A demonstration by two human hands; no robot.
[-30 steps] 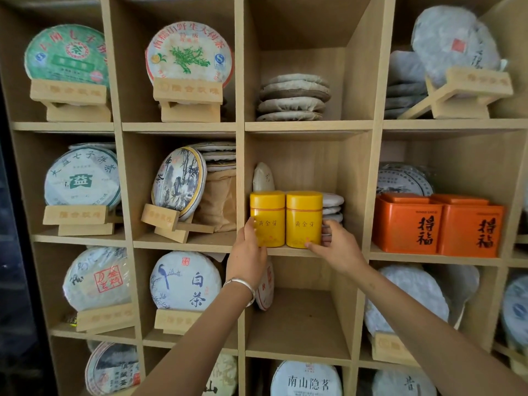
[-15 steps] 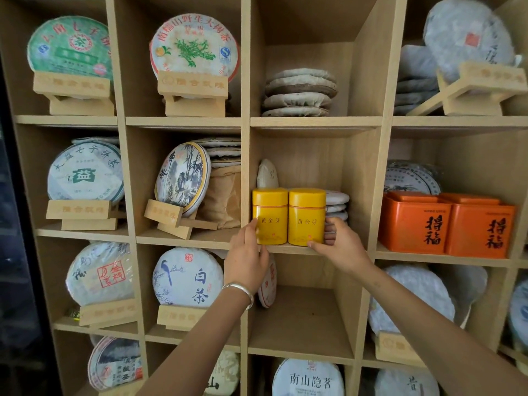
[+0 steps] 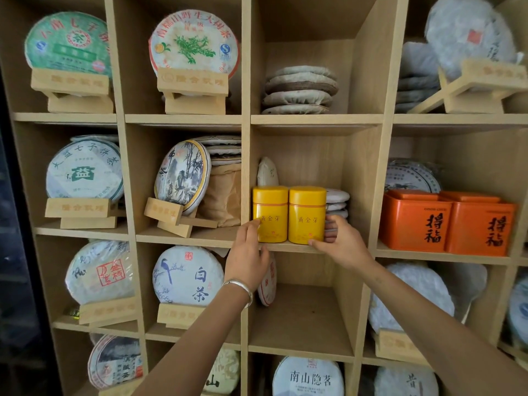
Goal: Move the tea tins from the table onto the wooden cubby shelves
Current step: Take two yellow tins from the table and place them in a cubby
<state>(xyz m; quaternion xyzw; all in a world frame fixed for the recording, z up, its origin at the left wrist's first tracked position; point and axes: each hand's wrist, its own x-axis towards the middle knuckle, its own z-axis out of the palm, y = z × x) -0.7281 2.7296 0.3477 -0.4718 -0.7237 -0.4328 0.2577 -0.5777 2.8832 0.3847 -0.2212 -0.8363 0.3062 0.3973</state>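
Note:
Two yellow tea tins stand upright and touching at the front of a middle cubby of the wooden shelves (image 3: 317, 121). My left hand (image 3: 248, 260) reaches up from below; its thumb presses on the lower front of the left yellow tin (image 3: 270, 214), and the other fingers curl at the shelf edge. My right hand (image 3: 341, 242) wraps the lower right side of the right yellow tin (image 3: 307, 215), thumb at its base. Two orange tins (image 3: 445, 221) stand side by side in the cubby to the right.
Wrapped round tea cakes (image 3: 300, 90), many on wooden stands (image 3: 193, 81), fill the cubbies all around. More cakes (image 3: 337, 202) are stacked behind the yellow tins. The cubby just below (image 3: 303, 318) holds only one cake leaning at its left wall.
Both tins stay in place on the shelf. My right hand has slid further around the right tin's side; my left thumb has moved up onto the left tin's front.

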